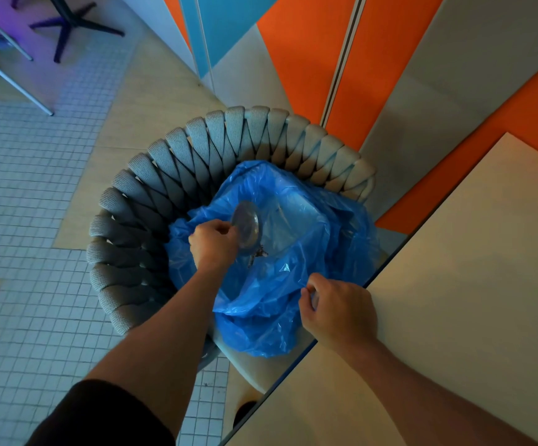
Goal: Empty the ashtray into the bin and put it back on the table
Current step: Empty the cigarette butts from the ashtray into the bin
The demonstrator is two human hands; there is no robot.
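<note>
My left hand [213,243] grips a round clear glass ashtray [247,226], tipped on its side over the open mouth of a blue plastic bin bag [274,304]. Dark ash and butts [258,254] are falling just under the ashtray's rim into the bag. My right hand [337,307] pinches the bag's near edge and holds it open. The bag rests on the seat of a grey woven-rope chair [171,175]. The beige table top [454,284] lies to the right, its edge right beside my right hand.
The orange, grey and blue panelled wall [374,59] rises behind the chair. Small white floor tiles [29,220] spread to the left. A black table base [74,24] and a metal leg [13,82] stand at the far upper left.
</note>
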